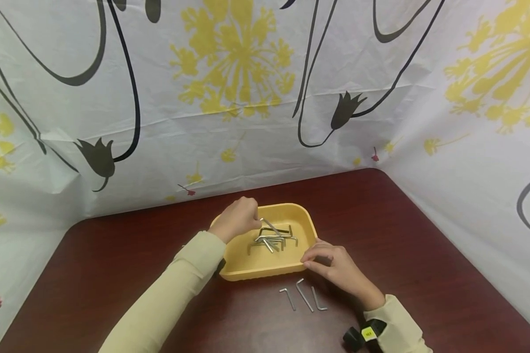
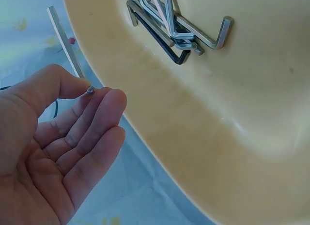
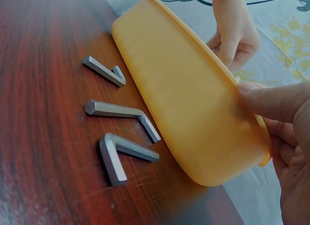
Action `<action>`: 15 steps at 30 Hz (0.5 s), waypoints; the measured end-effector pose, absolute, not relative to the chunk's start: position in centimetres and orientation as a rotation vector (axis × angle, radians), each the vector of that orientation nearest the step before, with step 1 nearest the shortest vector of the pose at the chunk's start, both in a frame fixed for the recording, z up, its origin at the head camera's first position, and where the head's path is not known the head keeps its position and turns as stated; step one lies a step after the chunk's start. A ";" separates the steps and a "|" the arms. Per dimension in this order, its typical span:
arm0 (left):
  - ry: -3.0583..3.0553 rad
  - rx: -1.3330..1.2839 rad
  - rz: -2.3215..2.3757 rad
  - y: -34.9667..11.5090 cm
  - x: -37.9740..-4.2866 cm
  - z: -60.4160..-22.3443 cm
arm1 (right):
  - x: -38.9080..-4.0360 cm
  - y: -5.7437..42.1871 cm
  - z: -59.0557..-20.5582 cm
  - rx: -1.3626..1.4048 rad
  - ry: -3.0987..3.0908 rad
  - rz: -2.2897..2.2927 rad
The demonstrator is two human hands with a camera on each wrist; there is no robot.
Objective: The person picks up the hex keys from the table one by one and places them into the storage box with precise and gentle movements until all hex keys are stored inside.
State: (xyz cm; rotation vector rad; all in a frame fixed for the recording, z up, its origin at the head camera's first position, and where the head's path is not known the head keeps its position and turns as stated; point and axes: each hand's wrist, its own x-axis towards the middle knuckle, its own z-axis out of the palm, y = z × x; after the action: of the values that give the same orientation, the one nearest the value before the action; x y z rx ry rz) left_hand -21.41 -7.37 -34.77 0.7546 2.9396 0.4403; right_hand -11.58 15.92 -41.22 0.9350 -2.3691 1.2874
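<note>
Over the left part of a yellow tray (image 1: 243, 264), my left hand (image 1: 239, 218) pinches an L-shaped hex key (image 2: 67, 43) between thumb and forefinger; its other fingers are loosely extended. Below it in the tray lies a pile of several hex keys (image 1: 271, 240), silver ones and a black one. My right hand (image 1: 333, 264) grips the tray's right front corner, thumb on the rim in the right wrist view. Three silver hex keys lie apart on the table in front of the tray: a small one (image 1: 288, 298), a long one (image 1: 304, 295) and another (image 1: 318, 299).
The dark red-brown table (image 1: 380, 235) has rounded far corners. White cloth (image 1: 256, 147) with yellow and grey flower prints hangs behind and at both sides. A black band with a yellow label (image 1: 368, 334) sits on the right wrist.
</note>
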 end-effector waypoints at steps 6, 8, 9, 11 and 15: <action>2.872 0.804 0.431 -6.6 -22.6 -35.4 | -12.6 16.5 -43.2 0.950 -2.348 1.275; 2.853 0.829 0.420 -6.4 -23.0 -35.7 | -13.0 16.7 -44.1 0.959 -2.340 1.271; 2.845 0.837 0.419 -6.3 -23.2 -35.8 | -13.2 16.8 -44.4 0.966 -2.334 1.270; 2.841 0.843 0.411 -6.1 -23.5 -36.1 | -13.3 16.9 -44.7 0.978 -2.328 1.272; 2.830 0.856 0.399 -5.9 -24.0 -36.7 | -13.2 16.8 -44.4 0.967 -2.333 1.286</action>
State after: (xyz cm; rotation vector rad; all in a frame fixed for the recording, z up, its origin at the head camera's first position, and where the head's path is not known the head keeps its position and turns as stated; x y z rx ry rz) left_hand -24.04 -5.90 -36.74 0.8563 2.8305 0.3986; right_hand -13.22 16.78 -44.41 0.9672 -2.3329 1.2857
